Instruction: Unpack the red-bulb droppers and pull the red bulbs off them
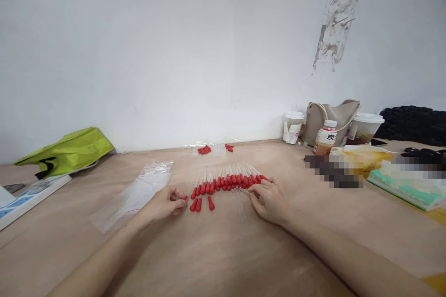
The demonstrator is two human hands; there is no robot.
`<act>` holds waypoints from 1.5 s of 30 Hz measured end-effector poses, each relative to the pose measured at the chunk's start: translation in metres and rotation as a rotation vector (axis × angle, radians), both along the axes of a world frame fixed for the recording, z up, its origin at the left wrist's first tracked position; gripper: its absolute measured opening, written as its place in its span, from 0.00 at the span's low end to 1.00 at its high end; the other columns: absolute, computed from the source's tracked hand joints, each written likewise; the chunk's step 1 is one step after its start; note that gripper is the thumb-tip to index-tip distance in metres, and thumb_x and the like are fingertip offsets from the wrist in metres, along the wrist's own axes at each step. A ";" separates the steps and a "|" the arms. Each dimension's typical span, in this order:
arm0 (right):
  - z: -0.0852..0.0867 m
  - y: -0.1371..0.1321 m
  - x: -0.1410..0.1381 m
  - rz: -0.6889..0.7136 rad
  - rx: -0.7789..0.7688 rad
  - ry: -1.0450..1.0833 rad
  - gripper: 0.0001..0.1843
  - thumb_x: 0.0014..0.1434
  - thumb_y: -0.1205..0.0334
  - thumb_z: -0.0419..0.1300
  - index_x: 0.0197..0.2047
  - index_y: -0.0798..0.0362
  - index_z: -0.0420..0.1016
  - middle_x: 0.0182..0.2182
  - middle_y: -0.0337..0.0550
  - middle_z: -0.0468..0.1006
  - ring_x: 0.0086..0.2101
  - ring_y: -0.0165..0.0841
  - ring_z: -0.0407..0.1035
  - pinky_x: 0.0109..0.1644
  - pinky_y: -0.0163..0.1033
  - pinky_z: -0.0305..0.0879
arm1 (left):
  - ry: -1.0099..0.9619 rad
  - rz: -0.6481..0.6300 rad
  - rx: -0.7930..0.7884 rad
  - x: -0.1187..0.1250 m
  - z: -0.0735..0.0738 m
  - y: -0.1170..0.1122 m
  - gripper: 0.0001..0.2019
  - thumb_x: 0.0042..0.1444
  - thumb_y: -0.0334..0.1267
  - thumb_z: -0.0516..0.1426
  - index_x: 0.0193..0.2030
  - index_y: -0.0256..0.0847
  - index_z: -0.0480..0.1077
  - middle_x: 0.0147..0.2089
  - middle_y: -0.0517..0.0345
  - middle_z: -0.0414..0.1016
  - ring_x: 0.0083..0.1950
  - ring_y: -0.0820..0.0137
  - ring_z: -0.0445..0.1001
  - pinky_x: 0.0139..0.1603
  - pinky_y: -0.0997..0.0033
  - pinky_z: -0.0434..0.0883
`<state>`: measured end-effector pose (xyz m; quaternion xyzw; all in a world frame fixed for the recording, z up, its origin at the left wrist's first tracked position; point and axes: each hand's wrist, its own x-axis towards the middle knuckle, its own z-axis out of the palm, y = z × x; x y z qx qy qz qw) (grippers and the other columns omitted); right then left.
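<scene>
Our left hand (167,204) rests on the matte, tan wooden worktop (223,250), its fingers (178,195) pinching a small red rubber bulb (186,197). Three more loose bulbs (199,204) lie just beside it, smooth and teardrop-shaped. Our right hand (270,200) has its fingers (256,189) pressed together on the end of a thin clear glass tube (239,199) (really hard to see against the wood). Right behind both hands sits a neat row of assembled droppers (230,179), red caps toward us and glass stems fanning back. Crinkly clear plastic bags (139,192) lie to the left.
</scene>
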<state>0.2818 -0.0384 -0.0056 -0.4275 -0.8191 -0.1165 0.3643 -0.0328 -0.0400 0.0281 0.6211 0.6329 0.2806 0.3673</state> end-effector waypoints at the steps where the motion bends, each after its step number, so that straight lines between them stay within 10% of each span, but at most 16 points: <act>1: 0.000 0.000 0.001 -0.008 0.002 -0.007 0.09 0.54 0.66 0.50 0.29 0.52 0.70 0.23 0.38 0.75 0.27 0.29 0.65 0.40 0.37 0.48 | -0.047 0.004 -0.031 0.001 -0.001 0.000 0.13 0.37 0.41 0.60 0.29 0.38 0.63 0.18 0.67 0.67 0.21 0.74 0.67 0.23 0.75 0.63; 19: -0.004 -0.015 -0.026 -0.153 -0.135 -0.177 0.13 0.54 0.70 0.47 0.40 0.53 0.68 0.32 0.43 0.74 0.31 0.33 0.66 0.39 0.41 0.44 | -0.360 0.062 -0.136 0.019 -0.012 -0.002 0.20 0.34 0.48 0.64 0.28 0.36 0.63 0.24 0.63 0.70 0.25 0.77 0.70 0.32 0.75 0.68; 25: -0.002 -0.024 -0.032 -0.147 -0.258 -0.231 0.15 0.55 0.68 0.45 0.46 0.56 0.65 0.40 0.48 0.72 0.38 0.36 0.64 0.40 0.41 0.45 | 0.109 -0.015 0.192 0.014 -0.013 0.004 0.17 0.45 0.52 0.55 0.26 0.37 0.64 0.22 0.62 0.67 0.23 0.73 0.66 0.24 0.74 0.62; 32: -0.001 -0.024 -0.033 -0.103 -0.309 -0.256 0.18 0.58 0.66 0.43 0.51 0.56 0.62 0.44 0.49 0.70 0.41 0.36 0.64 0.42 0.41 0.47 | 0.536 -0.235 0.656 0.033 0.006 0.005 0.13 0.51 0.48 0.53 0.38 0.41 0.67 0.38 0.56 0.72 0.41 0.65 0.68 0.41 0.68 0.63; 45: -0.003 0.006 -0.010 -0.080 -0.202 0.147 0.12 0.57 0.68 0.46 0.40 0.51 0.69 0.37 0.41 0.74 0.38 0.31 0.66 0.43 0.38 0.50 | 0.477 -0.252 0.477 0.045 0.013 0.021 0.08 0.47 0.43 0.56 0.33 0.44 0.71 0.31 0.59 0.75 0.33 0.65 0.73 0.30 0.72 0.65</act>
